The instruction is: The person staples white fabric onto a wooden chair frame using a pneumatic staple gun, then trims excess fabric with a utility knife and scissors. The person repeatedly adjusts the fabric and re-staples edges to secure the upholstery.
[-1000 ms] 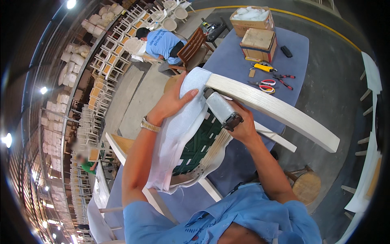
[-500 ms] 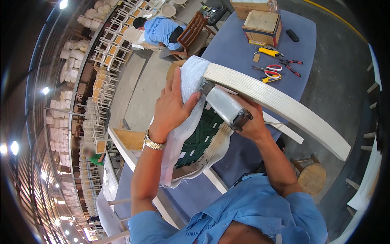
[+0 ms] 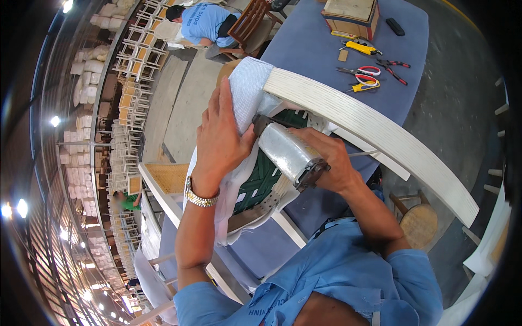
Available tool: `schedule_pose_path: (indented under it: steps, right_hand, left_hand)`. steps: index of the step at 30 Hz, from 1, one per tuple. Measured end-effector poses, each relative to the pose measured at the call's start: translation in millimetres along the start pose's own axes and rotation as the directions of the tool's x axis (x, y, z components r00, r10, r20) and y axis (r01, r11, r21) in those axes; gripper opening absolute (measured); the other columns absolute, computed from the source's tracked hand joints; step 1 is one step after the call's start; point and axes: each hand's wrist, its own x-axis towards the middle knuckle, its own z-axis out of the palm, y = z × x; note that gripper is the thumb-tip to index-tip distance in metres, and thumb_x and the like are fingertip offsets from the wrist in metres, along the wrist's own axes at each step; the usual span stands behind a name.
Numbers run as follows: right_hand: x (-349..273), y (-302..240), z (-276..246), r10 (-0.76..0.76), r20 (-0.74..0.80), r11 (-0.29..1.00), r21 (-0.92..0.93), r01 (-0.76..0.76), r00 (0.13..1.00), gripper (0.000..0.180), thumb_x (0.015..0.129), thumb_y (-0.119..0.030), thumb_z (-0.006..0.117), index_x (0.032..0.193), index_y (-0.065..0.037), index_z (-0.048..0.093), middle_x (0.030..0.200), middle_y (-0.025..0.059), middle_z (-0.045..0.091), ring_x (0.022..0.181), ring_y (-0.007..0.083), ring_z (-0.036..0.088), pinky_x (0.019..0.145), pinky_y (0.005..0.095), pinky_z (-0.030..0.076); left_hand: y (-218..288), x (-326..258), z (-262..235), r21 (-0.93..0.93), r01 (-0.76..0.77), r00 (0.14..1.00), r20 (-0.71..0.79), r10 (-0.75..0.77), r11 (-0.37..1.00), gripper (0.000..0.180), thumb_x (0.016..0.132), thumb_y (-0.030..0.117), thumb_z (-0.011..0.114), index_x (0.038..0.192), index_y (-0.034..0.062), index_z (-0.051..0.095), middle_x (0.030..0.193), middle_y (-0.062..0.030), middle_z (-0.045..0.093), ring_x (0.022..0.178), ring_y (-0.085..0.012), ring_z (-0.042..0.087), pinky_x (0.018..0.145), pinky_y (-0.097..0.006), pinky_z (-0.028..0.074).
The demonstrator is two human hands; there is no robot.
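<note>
A chair with pale wooden parts [image 3: 375,127] lies tipped over, the underside of its seat facing me. Green woven webbing [image 3: 254,190] shows inside the seat frame. My left hand [image 3: 218,136] lies along the light-blue seat fabric [image 3: 249,81], fingers straight over the outer side and thumb pressed on the inner edge, clasping it. My right hand [image 3: 333,157] is closed around a silver and black staple gun [image 3: 285,152]. The gun's nose meets the fabric edge close to my left thumb. Its handle is mostly hidden by my right hand.
The chair rests on a blue-covered table [image 3: 304,54]. Toward its far right lie yellow-handled pliers [image 3: 361,48], scissors [image 3: 361,71], red-handled cutters [image 3: 392,70] and a wooden box [image 3: 350,19]. A round stool [image 3: 417,225] stands at right. Another person [image 3: 206,24] works beyond the table.
The staple gun and both hands have shifted slightly left in the picture. The gun's nose has come a little nearer along the fabric edge. Both hands keep their holds.
</note>
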Motion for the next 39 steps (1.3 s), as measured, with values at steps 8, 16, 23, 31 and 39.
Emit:
schedule_pose_path:
  steps: [8, 16, 23, 31, 39]
  right_hand:
    - [4.1, -11.2, -2.0, 0.018, 0.011, 0.998, -0.058, -0.017, 1.0, 0.071, 0.064, -0.009, 0.083, 0.131, -0.004, 0.061, 0.116, 0.0109, 0.066, 0.094, 0.0314, 0.069, 0.077, 0.0364, 0.058]
    - [2.0, -8.6, -3.3, 0.011, 0.136, 1.0, 0.013, -0.013, 0.991, 0.07, 0.064, -0.009, 0.084, 0.13, -0.006, 0.061, 0.11, 0.0117, 0.067, 0.095, 0.0329, 0.068, 0.081, 0.0378, 0.056]
    - [1.5, -10.5, 4.7, -0.023, 0.091, 0.996, 0.084, 0.015, 0.996, 0.067, 0.064, -0.009, 0.085, 0.128, -0.005, 0.063, 0.116, 0.0139, 0.068, 0.103, 0.0323, 0.068, 0.088, 0.0366, 0.055]
    - [16.9, -10.7, 26.9, 0.046, -0.159, 0.999, 0.011, -0.044, 0.986, 0.062, 0.066, 0.004, 0.075, 0.127, -0.002, 0.063, 0.116, 0.0172, 0.068, 0.104, 0.0333, 0.069, 0.091, 0.0357, 0.053]
    - [18.0, -11.6, 24.8, 0.052, -0.155, 0.998, 0.04, -0.046, 0.987, 0.07, 0.06, 0.007, 0.075, 0.128, -0.003, 0.062, 0.113, 0.0167, 0.068, 0.101, 0.032, 0.069, 0.09, 0.0351, 0.052]
  left_hand:
    - [2.8, -0.1, -0.1, 0.033, 0.017, 1.0, 0.023, -0.018, 0.999, 0.108, 0.078, 0.018, 0.078, 0.161, 0.0094, 0.01, 0.154, -0.0252, 0.035, 0.129, -0.0482, 0.049, 0.098, -0.059, 0.047]
    - [13.6, -1.3, -6.4, 0.024, 0.013, 0.998, 0.057, -0.014, 1.0, 0.114, 0.073, 0.011, 0.081, 0.162, 0.0142, 0.01, 0.155, -0.0305, 0.029, 0.132, -0.0516, 0.044, 0.1, -0.062, 0.043]
    - [15.2, -25.7, -24.6, 0.017, -0.293, 0.951, 0.113, 0.289, 0.956, 0.115, 0.07, 0.015, 0.083, 0.162, 0.0166, 0.015, 0.163, -0.0335, 0.011, 0.148, -0.0539, 0.021, 0.114, -0.064, 0.028]
    - [-154.1, 25.3, 0.9, -0.869, 0.335, 0.941, 0.29, -0.173, 0.363, 0.076, 0.106, 0.059, 0.034, 0.159, 0.0054, 0.025, 0.167, -0.013, 0.023, 0.154, -0.0274, 0.022, 0.124, -0.045, 0.017]
    - [-122.3, 17.9, 17.8, -0.802, 0.531, 0.821, 0.567, 0.071, 0.274, 0.086, 0.099, 0.061, 0.05, 0.157, 0.0001, 0.03, 0.155, -0.0213, 0.041, 0.143, -0.0312, 0.041, 0.118, -0.037, 0.031]
